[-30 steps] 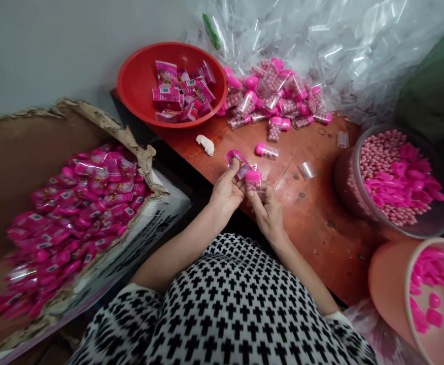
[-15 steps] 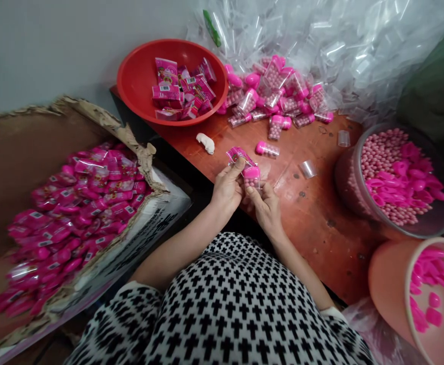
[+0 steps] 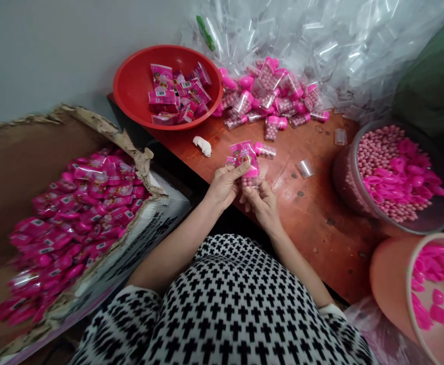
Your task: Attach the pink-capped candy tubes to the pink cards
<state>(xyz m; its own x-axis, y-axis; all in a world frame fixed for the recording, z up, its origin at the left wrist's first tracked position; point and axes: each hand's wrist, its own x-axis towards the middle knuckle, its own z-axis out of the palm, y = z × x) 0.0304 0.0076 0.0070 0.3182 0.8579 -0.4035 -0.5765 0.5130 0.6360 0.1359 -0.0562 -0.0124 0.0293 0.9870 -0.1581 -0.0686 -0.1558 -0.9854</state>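
Pink printed plastic sleeve (image 3: pixel 244 153) — now drawn over the clear bead-filled capsule (image 3: pixel 249 181) since a second ago — pinched by left hand (image 3: pixel 224 185), capsule gripped by right hand (image 3: pixel 262 203) above the reddish worktop (image 3: pixel 313 213).

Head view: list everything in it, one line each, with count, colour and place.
sleeve: one, pink printed, over the vial, in the left grip
vial: one, clear with pink beads, in the right grip
bowl: one, red, table's far left, holds pink sleeves
loose vials: many, clear with pink caps, far middle of table
empty tubes: two, clear, on table right of hands
white lump: one, near the bowl
bags: heap, clear, behind the vials
bead tub: one, clear, right; pink beads and caps
cap bucket: one, salmon, near right; pink caps
box: one, brown cardboard, left; packed pink vials
table: one, reddish-brown
left hand: one, holds sleeve
right hand: one, holds vial
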